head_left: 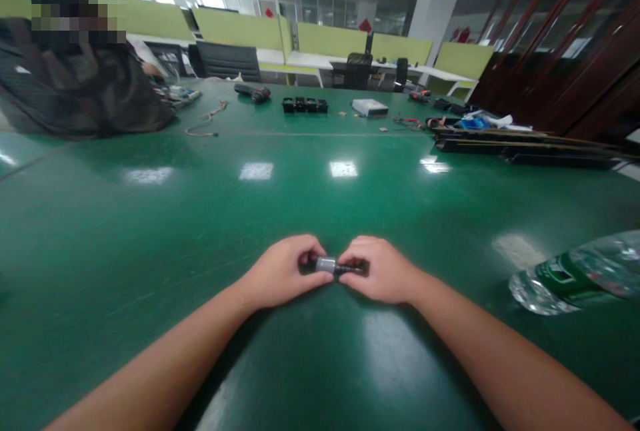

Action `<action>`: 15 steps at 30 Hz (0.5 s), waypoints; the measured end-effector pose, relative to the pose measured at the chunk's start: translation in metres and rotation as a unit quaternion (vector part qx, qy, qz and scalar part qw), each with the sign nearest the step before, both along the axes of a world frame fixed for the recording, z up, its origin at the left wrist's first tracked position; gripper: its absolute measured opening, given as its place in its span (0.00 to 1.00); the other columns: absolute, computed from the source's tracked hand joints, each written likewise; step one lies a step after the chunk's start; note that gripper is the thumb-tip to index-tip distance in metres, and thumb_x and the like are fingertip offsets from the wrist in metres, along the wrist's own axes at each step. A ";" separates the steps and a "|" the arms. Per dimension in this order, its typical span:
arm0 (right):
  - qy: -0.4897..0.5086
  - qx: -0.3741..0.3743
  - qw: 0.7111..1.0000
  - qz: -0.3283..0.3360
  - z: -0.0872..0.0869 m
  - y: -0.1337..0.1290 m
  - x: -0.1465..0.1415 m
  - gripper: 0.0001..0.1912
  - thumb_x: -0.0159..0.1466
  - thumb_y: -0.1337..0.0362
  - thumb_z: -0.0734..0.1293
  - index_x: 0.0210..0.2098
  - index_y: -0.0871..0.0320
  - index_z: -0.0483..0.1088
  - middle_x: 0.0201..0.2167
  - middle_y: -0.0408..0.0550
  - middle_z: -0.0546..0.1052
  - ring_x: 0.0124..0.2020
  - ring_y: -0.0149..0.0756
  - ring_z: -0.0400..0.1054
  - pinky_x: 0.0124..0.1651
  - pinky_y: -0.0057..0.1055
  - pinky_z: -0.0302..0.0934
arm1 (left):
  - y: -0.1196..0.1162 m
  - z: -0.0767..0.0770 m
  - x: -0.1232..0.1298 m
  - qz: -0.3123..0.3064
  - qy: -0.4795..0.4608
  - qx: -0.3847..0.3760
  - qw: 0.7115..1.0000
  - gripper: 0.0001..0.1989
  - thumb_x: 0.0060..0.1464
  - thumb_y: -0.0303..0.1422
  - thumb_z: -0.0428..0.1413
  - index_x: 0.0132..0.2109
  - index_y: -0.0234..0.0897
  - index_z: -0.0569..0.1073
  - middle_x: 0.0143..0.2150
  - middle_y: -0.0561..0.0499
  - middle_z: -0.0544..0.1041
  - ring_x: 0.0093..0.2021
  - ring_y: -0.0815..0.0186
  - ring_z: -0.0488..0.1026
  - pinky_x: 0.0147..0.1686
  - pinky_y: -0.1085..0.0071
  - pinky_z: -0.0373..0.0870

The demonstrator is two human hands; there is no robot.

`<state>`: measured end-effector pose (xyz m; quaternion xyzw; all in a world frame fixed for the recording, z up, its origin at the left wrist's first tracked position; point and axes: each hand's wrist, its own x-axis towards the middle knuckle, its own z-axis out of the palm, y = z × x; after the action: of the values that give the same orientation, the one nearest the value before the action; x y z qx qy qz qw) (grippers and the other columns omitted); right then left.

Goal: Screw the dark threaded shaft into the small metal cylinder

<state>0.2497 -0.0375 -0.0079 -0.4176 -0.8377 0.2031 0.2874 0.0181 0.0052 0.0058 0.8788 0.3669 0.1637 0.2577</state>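
A small dark cylindrical object with a grey band (327, 264) lies horizontally between my two hands, low over the green table (320, 198). My left hand (287, 270) is closed on its left end, thumb below and fingers curled above. On the dark, narrower right end, the thumb and fingers of my right hand (380, 270) are pinched. The fingertips of the two hands are close together near the grey band. What exactly the object is cannot be made out.
A clear bottle with a green label (575, 281) lies at the right. A large dark bag (75, 84) stands at the far left, a person partly behind it. Along the back are a black part (305, 105), a grey-white box (370, 108) and long dark strips (525, 148).
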 end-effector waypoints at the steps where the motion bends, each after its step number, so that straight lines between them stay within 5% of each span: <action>1: -0.001 0.000 1.000 0.000 0.000 0.000 0.000 0.07 0.57 0.67 0.73 0.36 0.58 0.77 0.32 0.46 0.79 0.35 0.35 0.70 0.40 0.31 0.62 | 0.000 0.000 0.000 -0.001 0.001 -0.001 1.000 0.13 0.53 0.42 0.61 0.39 0.38 0.75 0.33 0.52 0.75 0.33 0.64 0.71 0.32 0.72 0.63; 15: -0.005 -0.001 1.000 -0.003 -0.001 0.000 -0.001 0.06 0.57 0.67 0.73 0.36 0.58 0.77 0.32 0.47 0.79 0.35 0.35 0.70 0.40 0.31 0.62 | 0.000 -0.001 0.000 0.000 -0.004 -0.002 1.000 0.12 0.53 0.41 0.61 0.39 0.38 0.75 0.33 0.53 0.75 0.33 0.65 0.71 0.32 0.72 0.63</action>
<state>0.2490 -0.0373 -0.0084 -0.4215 -0.8376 0.2009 0.2835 0.0177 0.0052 0.0047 0.8777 0.3663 0.1663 0.2603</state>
